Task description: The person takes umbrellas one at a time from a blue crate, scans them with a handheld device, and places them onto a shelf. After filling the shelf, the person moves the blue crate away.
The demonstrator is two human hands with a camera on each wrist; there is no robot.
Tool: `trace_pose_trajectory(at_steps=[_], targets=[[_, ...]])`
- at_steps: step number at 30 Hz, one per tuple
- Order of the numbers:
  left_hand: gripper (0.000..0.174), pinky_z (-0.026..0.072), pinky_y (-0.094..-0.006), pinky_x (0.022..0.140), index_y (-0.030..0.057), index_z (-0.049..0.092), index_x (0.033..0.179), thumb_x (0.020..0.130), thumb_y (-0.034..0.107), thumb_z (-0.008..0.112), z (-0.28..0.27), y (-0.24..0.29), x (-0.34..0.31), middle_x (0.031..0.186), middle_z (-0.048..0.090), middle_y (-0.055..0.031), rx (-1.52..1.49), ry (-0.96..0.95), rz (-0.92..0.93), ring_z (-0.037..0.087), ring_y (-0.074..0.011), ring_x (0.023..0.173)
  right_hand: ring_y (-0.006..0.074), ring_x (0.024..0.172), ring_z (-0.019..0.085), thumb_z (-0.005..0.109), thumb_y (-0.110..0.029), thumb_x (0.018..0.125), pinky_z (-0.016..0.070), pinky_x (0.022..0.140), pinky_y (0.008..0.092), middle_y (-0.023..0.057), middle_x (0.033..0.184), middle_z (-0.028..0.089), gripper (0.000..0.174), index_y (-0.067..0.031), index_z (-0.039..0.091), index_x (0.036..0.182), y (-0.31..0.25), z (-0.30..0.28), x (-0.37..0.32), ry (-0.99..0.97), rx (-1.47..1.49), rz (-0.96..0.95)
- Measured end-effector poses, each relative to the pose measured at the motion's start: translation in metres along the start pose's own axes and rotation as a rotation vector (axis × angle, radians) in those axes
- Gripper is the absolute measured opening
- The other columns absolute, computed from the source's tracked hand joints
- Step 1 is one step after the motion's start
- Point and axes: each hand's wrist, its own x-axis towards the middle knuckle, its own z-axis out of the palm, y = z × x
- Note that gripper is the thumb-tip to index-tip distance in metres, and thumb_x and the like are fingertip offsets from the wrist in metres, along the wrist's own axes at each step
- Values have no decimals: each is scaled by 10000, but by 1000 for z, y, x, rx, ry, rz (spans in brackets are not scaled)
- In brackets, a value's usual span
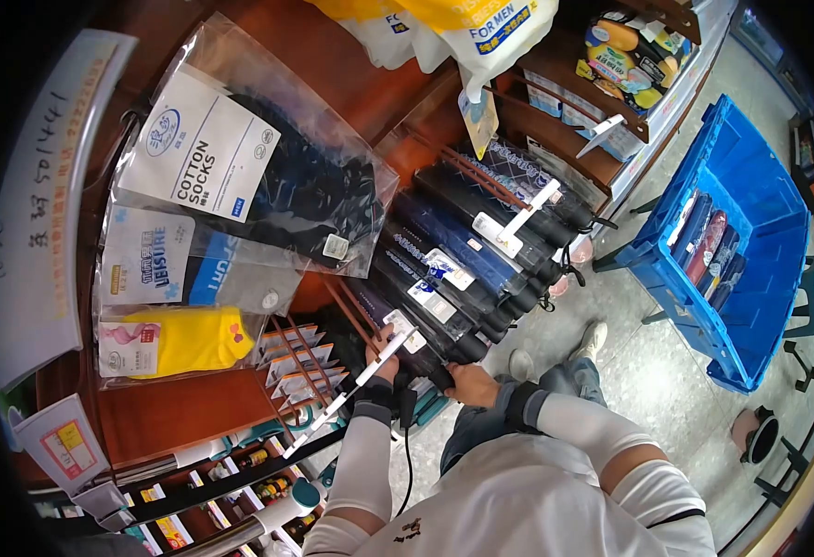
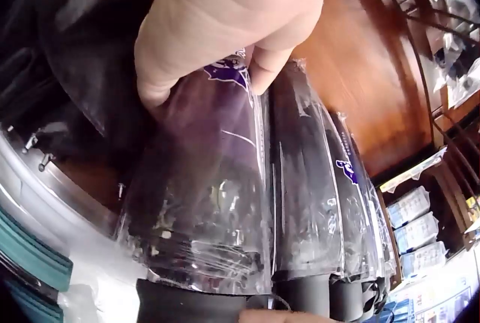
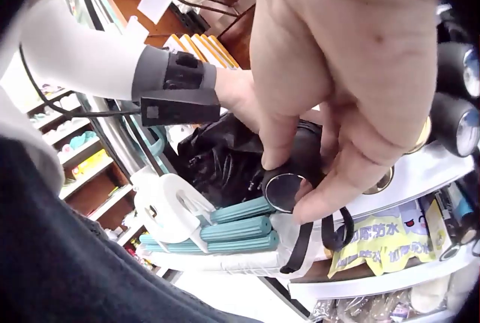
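Note:
A folded umbrella with a purple and dark canopy lies in a clear plastic sleeve at the near end of a shelf row. My left hand grips its wrapped body; in the left wrist view the fingers come down over both sides of the sleeve. At the other end, my right hand pinches the black handle, thumb and fingers around its round end cap. A black wrist strap hangs below the handle. More sleeved umbrellas lie alongside, handles facing me.
Bagged socks hang on the left, yellow ones lower down. White price-tag rails jut out near my left hand. A blue crate with several wrapped umbrellas stands on the right. Teal-handled items are below the shelf.

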Motion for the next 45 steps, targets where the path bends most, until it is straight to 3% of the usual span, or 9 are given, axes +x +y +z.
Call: trace_pose_trajectory(at_steps=[1, 6, 8, 19, 24, 26, 28, 32, 45], targets=[[329, 421, -297, 771, 39, 515, 1030, 760, -71, 363, -2, 30, -8, 954, 545, -140, 539, -59, 153, 527, -258, 894, 344, 693, 573, 608, -206, 646, 462, 621, 385, 214, 710, 572, 382, 48, 469, 895, -3, 0, 0, 15, -6, 16], [216, 417, -278, 743, 0, 515, 996, 808, 41, 417, 5, 8, 3, 940, 536, -140, -83, 53, -57, 531, -231, 856, 349, 705, 571, 585, -170, 665, 462, 630, 391, 228, 712, 568, 412, 62, 428, 967, -4, 1, -1, 24, -20, 16], [214, 407, -271, 697, -31, 519, 936, 829, 137, 441, 2, 61, -10, 904, 533, -122, 217, 9, -23, 516, -198, 803, 358, 708, 567, 575, -152, 658, 460, 634, 400, 230, 756, 569, 524, 27, 396, 1117, 0, 5, -3, -22, -12, 38], [364, 379, -394, 773, 81, 484, 1057, 707, -8, 439, -5, 10, 13, 943, 523, -217, 896, -129, 324, 491, -366, 900, 338, 789, 559, 547, -224, 678, 439, 706, 396, 215, 843, 571, 471, -13, 457, 1090, 16, -29, -33, -159, -59, 16], [353, 377, -341, 802, -31, 447, 1056, 705, 6, 465, 29, -29, 38, 1021, 509, -136, -553, 152, -272, 498, -257, 910, 321, 784, 561, 551, -248, 692, 436, 713, 378, 185, 842, 581, 391, -37, 516, 1019, 41, -68, -69, -37, 5, 97], [380, 368, -317, 819, -59, 425, 1076, 707, 18, 475, 35, 74, -13, 1043, 487, -133, -367, 196, -287, 480, -220, 926, 315, 801, 559, 554, -260, 703, 438, 717, 367, 176, 857, 585, 400, -36, 513, 1031, 59, -85, -90, 36, 40, 173], [438, 354, -321, 844, -74, 388, 1118, 697, 7, 474, 44, 12, 1, 1069, 482, -158, -289, 334, -60, 482, -238, 932, 310, 807, 558, 560, -277, 710, 440, 713, 359, 163, 869, 590, 410, -38, 511, 1041, 68, -109, -116, 219, 148, 213], [518, 251, -387, 956, -78, 310, 1186, 710, 8, 496, 52, 58, -30, 1216, 304, -246, 217, 389, 134, 290, -354, 1140, 290, 794, 569, 557, -276, 724, 444, 708, 347, 156, 875, 594, 400, -23, 515, 1032, 78, -169, -177, 481, 183, 310], [353, 275, -373, 904, -30, 441, 1063, 711, -36, 426, 131, 208, -90, 1128, 418, -179, 314, -26, 613, 379, -317, 1068, 160, 574, 549, 564, -187, 737, 432, 517, 264, 81, 710, 583, 292, 25, 552, 937, 215, -382, -309, 1225, 693, 563]])
